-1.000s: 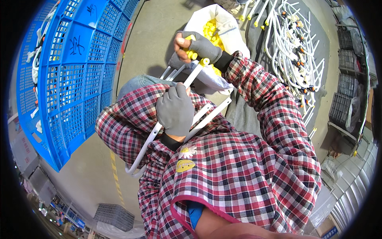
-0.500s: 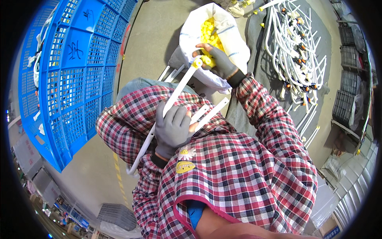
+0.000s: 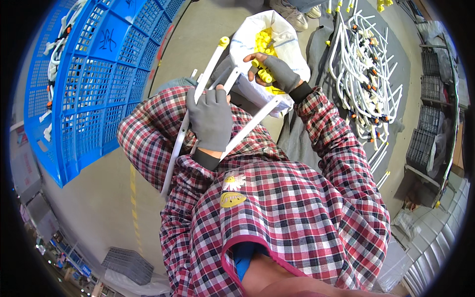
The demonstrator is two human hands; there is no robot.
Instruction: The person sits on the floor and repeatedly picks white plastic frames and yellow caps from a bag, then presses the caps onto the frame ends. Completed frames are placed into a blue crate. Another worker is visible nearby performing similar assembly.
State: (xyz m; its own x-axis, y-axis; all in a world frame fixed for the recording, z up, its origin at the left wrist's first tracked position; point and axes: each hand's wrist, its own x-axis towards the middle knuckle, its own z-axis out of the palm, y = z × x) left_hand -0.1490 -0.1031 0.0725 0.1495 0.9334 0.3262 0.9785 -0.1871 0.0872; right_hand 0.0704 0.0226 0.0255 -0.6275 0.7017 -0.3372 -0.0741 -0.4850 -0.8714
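Observation:
My left hand (image 3: 210, 120), in a grey glove with bare fingertips, is closed around white tubes. One white tube (image 3: 210, 67) points up and away with a yellow cap (image 3: 224, 41) on its far end. A second tube end (image 3: 231, 79) beside it has a small hole and no cap. Another bare tube (image 3: 253, 124) slants out to the right of that hand. My right hand (image 3: 279, 74), gloved alike, curls around several loose yellow caps (image 3: 265, 75) over the mouth of a white woven sack (image 3: 294, 45). More yellow caps (image 3: 264, 39) lie inside the sack.
A tall blue plastic crate (image 3: 94, 94) holding white tubing stands at the left. On a dark cloth (image 3: 398, 54) at the right lies a heap of white tubes (image 3: 349, 74) with orange and black fittings. Another person's shoes (image 3: 295, 19) are beyond the sack. Grey crates (image 3: 420, 146) line the right side.
My right hand has drawn away from the capped tube end, toward the right. My left hand has turned, and its capped tube now points farther up and left.

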